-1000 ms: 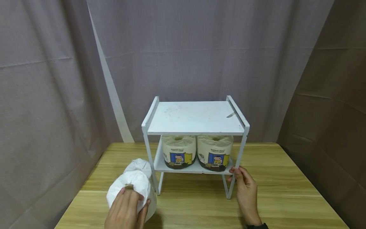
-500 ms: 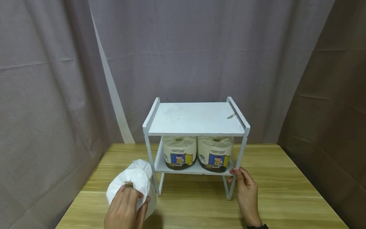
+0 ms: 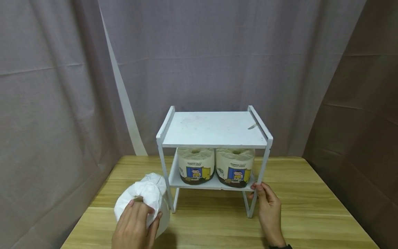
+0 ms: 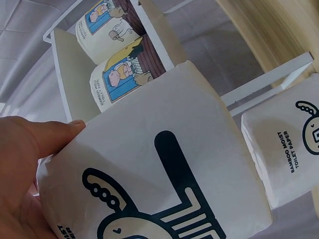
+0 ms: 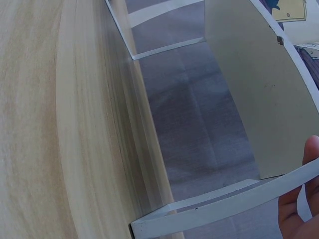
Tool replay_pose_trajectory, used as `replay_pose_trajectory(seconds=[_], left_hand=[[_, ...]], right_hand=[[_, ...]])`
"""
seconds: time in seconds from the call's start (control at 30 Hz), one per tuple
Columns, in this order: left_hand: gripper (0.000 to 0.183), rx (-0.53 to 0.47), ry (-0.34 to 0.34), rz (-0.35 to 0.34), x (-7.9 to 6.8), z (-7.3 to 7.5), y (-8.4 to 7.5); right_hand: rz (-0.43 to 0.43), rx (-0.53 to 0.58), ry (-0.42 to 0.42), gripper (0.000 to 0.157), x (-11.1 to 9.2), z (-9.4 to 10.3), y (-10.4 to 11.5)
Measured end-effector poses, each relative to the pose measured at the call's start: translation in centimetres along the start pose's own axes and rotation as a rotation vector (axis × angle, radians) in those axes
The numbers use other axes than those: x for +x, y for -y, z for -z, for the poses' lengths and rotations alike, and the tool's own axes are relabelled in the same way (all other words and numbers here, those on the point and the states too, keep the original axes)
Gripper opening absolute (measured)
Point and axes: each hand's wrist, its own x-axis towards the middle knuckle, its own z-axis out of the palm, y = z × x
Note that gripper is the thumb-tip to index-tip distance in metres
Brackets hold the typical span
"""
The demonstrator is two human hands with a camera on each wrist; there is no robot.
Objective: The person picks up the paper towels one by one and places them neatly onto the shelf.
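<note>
My left hand (image 3: 132, 223) grips a white wrapped toilet paper roll (image 3: 133, 193) from above, fingertips at its core hole and thumb against its side. The left wrist view shows a black-line dog drawing on this roll. Just behind it is a second white toilet paper roll (image 3: 155, 180), partly hidden; its printed wrapper faces the left wrist camera. To the right stands a white two-tier shelf rack (image 3: 214, 129). My right hand (image 3: 268, 209) pinches the rack's right front leg near the lower shelf. Two printed toilet paper rolls, the left one (image 3: 196, 166) and right one (image 3: 235, 167), stand upright on the lower shelf.
The rack stands on a wood-grain table (image 3: 298, 204). Grey curtains (image 3: 217, 55) enclose the back and sides. A small dark mark (image 3: 252, 126) shows on the rack's upper board. The held roll is close to the rack's left front leg (image 3: 166, 176).
My left hand and its roll have shifted very slightly left relative to the rack. The right hand keeps its hold on the leg, and the rolls on the shelf stay put.
</note>
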Motion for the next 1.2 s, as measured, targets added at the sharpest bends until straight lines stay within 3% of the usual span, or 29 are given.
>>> replay_pose_trajectory(seconds=[0.23,0.83,1.2], left_hand=[[0.031,-0.018,0.025,0.016,0.2,0.1,-0.2],[0.032,-0.003,0.003,0.020,1.2,0.4,-0.4],[0.033,-0.016,0.078,0.057,1.5,0.6,-0.2]], right_hand=[[0.001,0.020,-0.023,0.026,0.0,0.0,0.1],[-0.009,0.000,-0.023,0.024,-0.3,0.1,-0.2],[0.002,-0.009,-0.028,0.023,-0.1,-0.2,-0.3]])
